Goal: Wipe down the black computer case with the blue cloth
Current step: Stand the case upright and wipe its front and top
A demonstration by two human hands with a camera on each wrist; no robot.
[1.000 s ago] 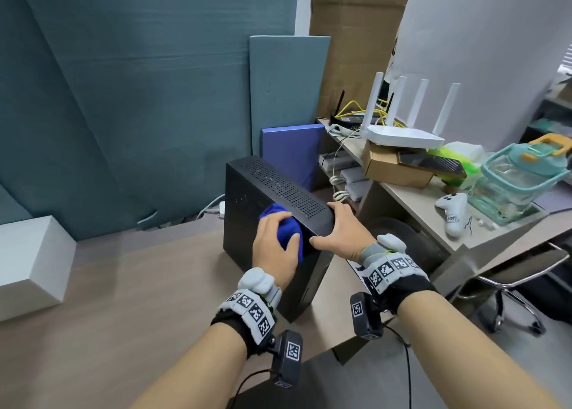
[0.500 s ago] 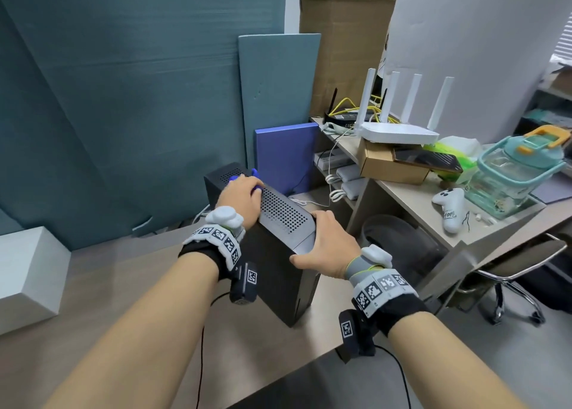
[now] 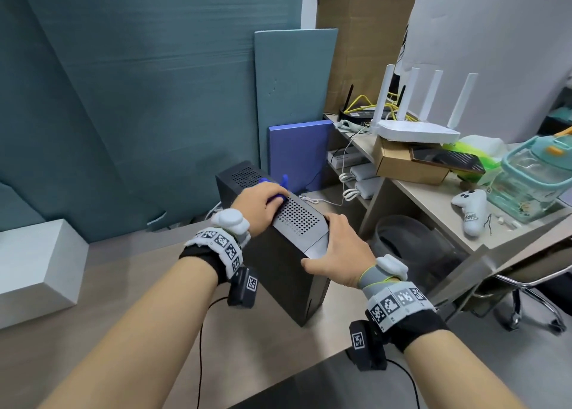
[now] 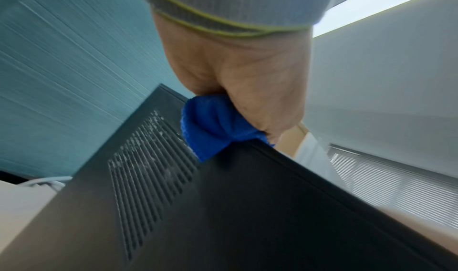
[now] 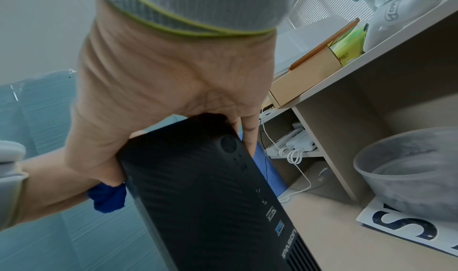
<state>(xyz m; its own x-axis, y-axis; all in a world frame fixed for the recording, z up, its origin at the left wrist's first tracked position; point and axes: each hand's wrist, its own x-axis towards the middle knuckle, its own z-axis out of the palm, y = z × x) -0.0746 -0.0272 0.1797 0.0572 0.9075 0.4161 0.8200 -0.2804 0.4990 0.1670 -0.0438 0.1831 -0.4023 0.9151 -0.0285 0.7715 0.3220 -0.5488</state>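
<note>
The black computer case stands upright on the wooden floor, its perforated top facing up. My left hand grips the bunched blue cloth and presses it on the top's far half. In the left wrist view the blue cloth bulges from under the palm onto the case's upper edge. My right hand clamps the near front corner of the top, thumb on the left side, fingers over the right. The right wrist view shows that right hand on the case's front panel, with the cloth behind.
A desk at the right carries a white router, a cardboard box, a white game controller and a teal container. A grey bin sits under it. A white block lies on the left. Panels lean on the teal wall.
My left hand slid the cloth from the case's near front corner along the top toward the back. The right hand kept its hold on the front corner.
</note>
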